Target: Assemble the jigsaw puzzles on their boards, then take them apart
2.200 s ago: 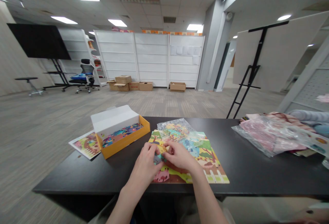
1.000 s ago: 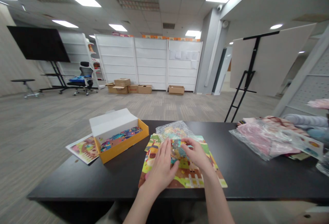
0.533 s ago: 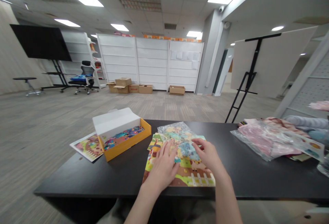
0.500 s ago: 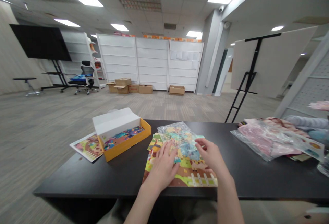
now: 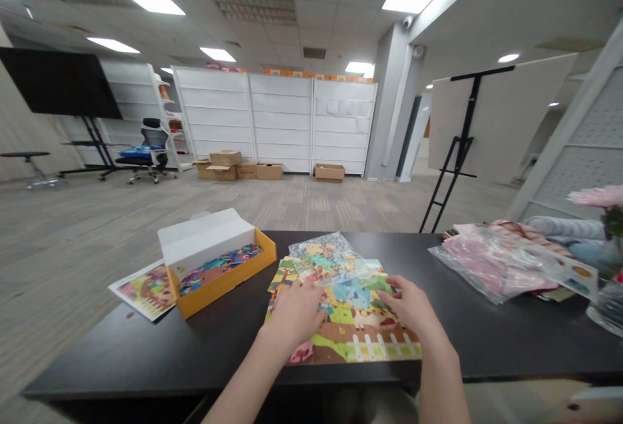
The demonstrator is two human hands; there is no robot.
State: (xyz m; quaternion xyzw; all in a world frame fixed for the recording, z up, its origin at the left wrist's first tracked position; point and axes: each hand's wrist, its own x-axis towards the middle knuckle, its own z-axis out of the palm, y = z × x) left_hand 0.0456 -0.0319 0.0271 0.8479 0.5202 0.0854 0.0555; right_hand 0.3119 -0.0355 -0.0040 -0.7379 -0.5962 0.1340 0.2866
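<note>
A colourful farm-scene jigsaw puzzle [image 5: 360, 333] lies flat on the black table in front of me. Over its far part rests a clear plastic bag [image 5: 324, 252], with loose-looking pieces showing through. My left hand [image 5: 299, 313] lies palm down on the puzzle's left side, fingers apart, hiding what is under it. On the right side, my right hand [image 5: 411, 307] touches the puzzle with loosely bent fingers, open and holding nothing that I can see. A pink patch, perhaps a pig picture [image 5: 302, 351], shows below my left wrist.
A yellow box [image 5: 226, 281] with its white lid raised holds more puzzle pieces to the left. Partly under it lies a printed picture sheet [image 5: 146, 291]. Plastic-wrapped pink fabric [image 5: 487, 265] and a pink flower [image 5: 596, 197] are at the right of the black table [image 5: 146, 352].
My right hand has moved from the bag's right edge down and outward over the puzzle's right side. The left hand stays on the left side. The view has turned slightly right.
</note>
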